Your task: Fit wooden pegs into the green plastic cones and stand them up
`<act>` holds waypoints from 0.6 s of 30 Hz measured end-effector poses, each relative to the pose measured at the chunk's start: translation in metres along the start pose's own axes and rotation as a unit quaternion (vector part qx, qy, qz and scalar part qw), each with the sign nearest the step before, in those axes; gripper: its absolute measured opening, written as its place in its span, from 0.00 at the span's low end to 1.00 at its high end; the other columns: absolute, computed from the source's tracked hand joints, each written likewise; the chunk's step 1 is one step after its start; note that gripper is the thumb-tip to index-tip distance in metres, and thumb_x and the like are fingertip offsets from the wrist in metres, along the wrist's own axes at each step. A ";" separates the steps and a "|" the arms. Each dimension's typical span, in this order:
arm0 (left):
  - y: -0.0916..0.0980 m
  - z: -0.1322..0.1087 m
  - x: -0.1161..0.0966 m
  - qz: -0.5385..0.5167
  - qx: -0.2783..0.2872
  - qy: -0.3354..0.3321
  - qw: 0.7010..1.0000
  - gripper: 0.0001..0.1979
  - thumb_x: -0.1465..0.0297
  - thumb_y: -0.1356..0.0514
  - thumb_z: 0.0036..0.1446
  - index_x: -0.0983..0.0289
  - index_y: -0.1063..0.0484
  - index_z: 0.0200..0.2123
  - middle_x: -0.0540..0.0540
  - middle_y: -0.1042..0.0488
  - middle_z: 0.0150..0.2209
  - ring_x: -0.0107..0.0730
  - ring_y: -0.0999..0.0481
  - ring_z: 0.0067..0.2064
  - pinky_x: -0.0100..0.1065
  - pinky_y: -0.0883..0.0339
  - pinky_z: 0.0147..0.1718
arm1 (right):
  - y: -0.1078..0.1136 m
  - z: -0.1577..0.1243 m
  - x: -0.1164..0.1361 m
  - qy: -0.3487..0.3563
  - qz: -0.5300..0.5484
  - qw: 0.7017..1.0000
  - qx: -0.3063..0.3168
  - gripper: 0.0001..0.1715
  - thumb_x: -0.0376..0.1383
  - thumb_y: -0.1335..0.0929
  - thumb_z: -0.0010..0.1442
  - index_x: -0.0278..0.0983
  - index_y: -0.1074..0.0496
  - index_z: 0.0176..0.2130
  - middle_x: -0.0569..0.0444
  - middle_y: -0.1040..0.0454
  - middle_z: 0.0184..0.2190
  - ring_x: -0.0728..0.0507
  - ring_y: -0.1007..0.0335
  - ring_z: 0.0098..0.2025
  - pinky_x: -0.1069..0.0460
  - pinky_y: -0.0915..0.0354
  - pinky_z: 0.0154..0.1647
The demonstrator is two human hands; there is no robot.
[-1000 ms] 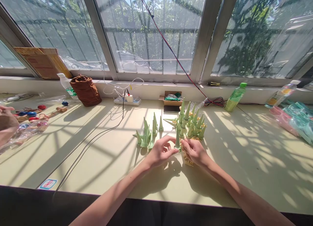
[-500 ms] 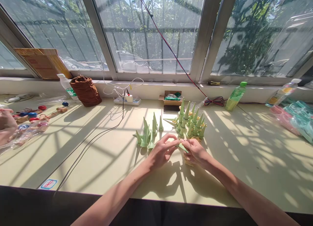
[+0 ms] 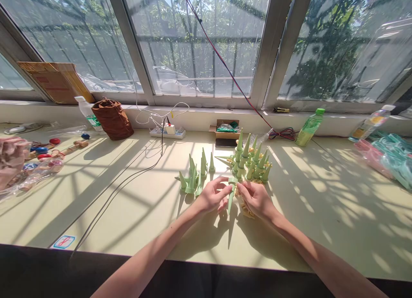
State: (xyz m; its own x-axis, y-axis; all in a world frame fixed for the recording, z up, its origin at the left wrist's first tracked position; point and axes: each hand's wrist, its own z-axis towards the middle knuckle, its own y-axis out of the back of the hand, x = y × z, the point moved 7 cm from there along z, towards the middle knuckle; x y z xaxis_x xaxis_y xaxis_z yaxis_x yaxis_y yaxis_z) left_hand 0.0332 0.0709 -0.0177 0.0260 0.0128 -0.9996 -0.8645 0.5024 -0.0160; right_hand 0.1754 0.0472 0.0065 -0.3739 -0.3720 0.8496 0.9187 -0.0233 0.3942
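Observation:
My left hand [image 3: 214,196] pinches a green plastic cone [image 3: 231,199] near its wide end, and the cone's tip points down toward me. Close beside it, my right hand [image 3: 256,198] has thumb and fingers pressed together; whatever is between them is too small to make out. Small yellow pieces [image 3: 247,211] lie on the table under the right hand, partly covered by it. Beyond the hands stands a dense cluster of green cones [image 3: 246,158] with yellow bits among them. Another group of green cones [image 3: 192,177] stands to the left, one of them lying on its side.
Along the sill are a small open box [image 3: 227,135], a power strip [image 3: 167,131], a brown pouch [image 3: 112,120] and a green-capped bottle [image 3: 310,127]. Black cables [image 3: 128,175] cross the table. At far left another person's hand [image 3: 11,160] is near wooden toys; teal and pink plastic [image 3: 389,156] lies right.
The green cone between my hands has swung from slanting toward the right hand to hanging tip-down in the left. My right fingers have come slightly away from it.

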 end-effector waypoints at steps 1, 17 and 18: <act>0.000 0.000 0.001 -0.008 0.002 0.003 1.000 0.24 0.56 0.37 0.58 0.66 0.36 0.50 0.49 0.30 0.26 0.23 0.33 0.15 0.26 0.40 0.10 | -0.001 0.000 0.001 0.004 -0.004 1.000 0.003 0.27 0.49 0.37 0.66 0.38 0.39 0.21 0.60 0.43 0.14 0.51 0.47 0.18 0.55 0.47 0.19; 0.000 -0.006 -0.013 0.057 -0.019 -0.084 0.995 0.19 0.63 0.37 0.60 0.65 0.34 0.51 0.50 0.28 0.32 0.19 0.32 0.18 0.22 0.42 0.12 | -0.031 -0.003 -0.033 -0.191 0.292 0.934 0.078 0.32 0.62 0.32 0.54 0.37 0.35 0.22 0.66 0.49 0.06 0.54 0.57 0.06 0.57 0.55 0.05; 0.000 -0.006 -0.014 0.061 -0.020 -0.085 0.994 0.19 0.63 0.37 0.60 0.65 0.34 0.51 0.51 0.28 0.33 0.19 0.32 0.18 0.22 0.41 0.12 | -0.032 -0.003 -0.034 -0.195 0.296 0.932 0.079 0.33 0.62 0.31 0.53 0.37 0.35 0.22 0.66 0.50 0.06 0.54 0.57 0.06 0.57 0.56 0.05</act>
State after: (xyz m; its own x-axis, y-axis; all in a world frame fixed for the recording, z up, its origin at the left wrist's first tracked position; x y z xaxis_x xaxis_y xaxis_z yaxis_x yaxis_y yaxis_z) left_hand 0.0296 0.0657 -0.0036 0.0002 0.2191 -0.9757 -0.8857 0.4529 0.1016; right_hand 0.1592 0.0576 -0.0355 0.1458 0.0903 0.9852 0.9602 0.2269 -0.1629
